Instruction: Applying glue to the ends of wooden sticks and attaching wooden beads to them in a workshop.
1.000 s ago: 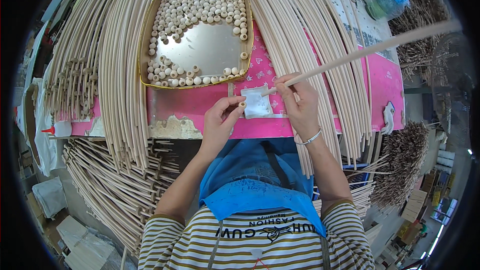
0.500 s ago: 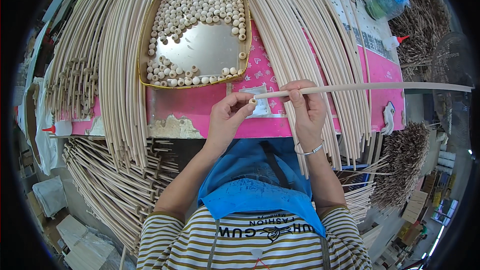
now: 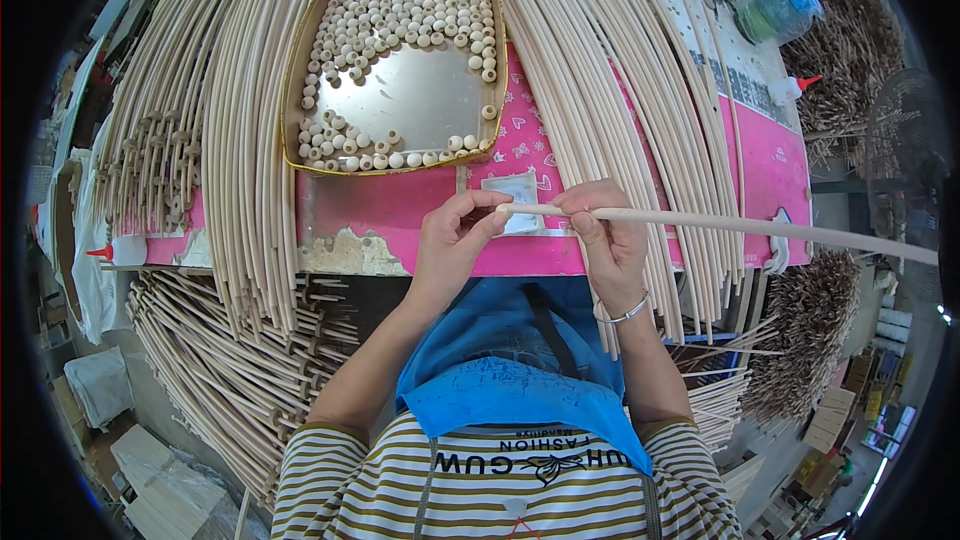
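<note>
My left hand (image 3: 457, 238) pinches a small wooden bead (image 3: 504, 209) between thumb and fingertips. Gripped in my right hand (image 3: 608, 236) is a long pale wooden rod (image 3: 760, 227), lying almost level and stretching off to the right. The rod's left tip meets the bead; how far it sits inside the hole is hidden by my fingers. Just behind the tip, a small white tray (image 3: 514, 191) rests on the pink table cover. Farther back stands a shallow yellow-rimmed box (image 3: 285, 110) with many round wooden beads (image 3: 410, 15) on its shiny bottom.
Bundles of wooden rods (image 3: 255, 140) lie left of the box, and more rods (image 3: 590, 100) lie right of it. A red-tipped glue bottle (image 3: 790, 90) and a greenish plastic jar (image 3: 775, 10) stand at the right. Below the table edge are stacked rods with rings (image 3: 230, 370).
My right hand has lowered slightly, and the rod's right end has swung down. The rod tip, earlier just above the bead, now meets it. My left hand has barely moved.
</note>
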The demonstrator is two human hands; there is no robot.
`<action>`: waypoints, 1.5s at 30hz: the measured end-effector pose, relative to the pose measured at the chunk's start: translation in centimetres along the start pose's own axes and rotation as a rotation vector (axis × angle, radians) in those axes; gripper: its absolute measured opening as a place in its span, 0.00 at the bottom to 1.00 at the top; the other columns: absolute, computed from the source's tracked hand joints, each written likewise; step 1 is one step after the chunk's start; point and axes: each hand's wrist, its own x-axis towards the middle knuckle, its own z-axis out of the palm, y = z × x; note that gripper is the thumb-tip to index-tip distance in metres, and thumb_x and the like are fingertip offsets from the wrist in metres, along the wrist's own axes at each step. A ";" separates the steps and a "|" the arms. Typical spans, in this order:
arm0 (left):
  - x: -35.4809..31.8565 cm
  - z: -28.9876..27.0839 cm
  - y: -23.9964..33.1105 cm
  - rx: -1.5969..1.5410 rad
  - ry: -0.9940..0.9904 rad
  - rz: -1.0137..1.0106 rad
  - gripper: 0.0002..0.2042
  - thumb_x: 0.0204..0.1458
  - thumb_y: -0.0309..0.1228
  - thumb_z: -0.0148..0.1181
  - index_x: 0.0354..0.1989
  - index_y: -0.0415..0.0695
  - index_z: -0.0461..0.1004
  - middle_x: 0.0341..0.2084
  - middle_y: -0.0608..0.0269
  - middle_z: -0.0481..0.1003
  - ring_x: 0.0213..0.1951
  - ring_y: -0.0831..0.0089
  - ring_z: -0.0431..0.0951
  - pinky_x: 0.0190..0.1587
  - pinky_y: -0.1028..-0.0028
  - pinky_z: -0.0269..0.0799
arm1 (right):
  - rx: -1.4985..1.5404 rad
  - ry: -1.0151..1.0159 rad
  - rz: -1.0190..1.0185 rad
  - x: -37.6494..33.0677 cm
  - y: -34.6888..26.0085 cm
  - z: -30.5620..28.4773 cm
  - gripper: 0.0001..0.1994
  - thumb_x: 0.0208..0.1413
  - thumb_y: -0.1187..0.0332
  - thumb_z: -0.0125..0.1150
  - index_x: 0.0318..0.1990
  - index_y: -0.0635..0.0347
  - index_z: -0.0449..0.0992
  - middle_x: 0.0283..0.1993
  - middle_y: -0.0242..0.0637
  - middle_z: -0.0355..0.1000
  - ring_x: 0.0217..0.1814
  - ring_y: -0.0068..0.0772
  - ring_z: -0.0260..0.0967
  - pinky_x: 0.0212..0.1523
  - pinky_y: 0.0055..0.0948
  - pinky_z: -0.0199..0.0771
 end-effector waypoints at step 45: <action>12.4 -6.6 7.3 0.052 -0.003 0.327 0.22 0.65 0.40 0.53 0.64 0.42 0.69 0.41 0.60 0.80 0.42 0.75 0.78 0.49 0.72 0.74 | -0.619 0.882 0.413 -22.6 -3.8 -20.6 0.15 0.71 0.64 0.48 0.55 0.64 0.76 0.32 0.24 0.65 0.28 0.12 0.51 0.26 0.16 0.50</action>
